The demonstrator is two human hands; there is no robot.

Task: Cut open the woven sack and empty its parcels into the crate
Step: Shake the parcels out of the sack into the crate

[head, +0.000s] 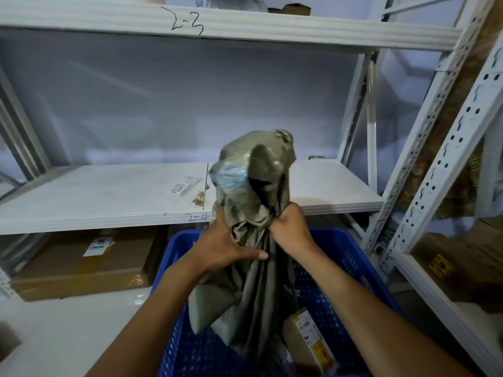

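Note:
An olive-green woven sack (253, 186) hangs upended over the blue plastic crate (351, 257), its lower end draping into the crate. My left hand (228, 246) grips the sack's bunched middle from the left. My right hand (288, 227) clenches the same bunched part from the right. A pale blue label shows on the sack's upper bulge. Inside the crate lies a brown cardboard parcel (307, 341) with yellow labels, at the lower right. What else lies under the sack is hidden.
White metal shelving stands behind the crate, with a shelf board (109, 194) marked 2-4 and an upper beam marked 2-3. A large flat cardboard box (89, 262) lies under the shelf at left. More boxes sit on the right-hand rack (457, 270).

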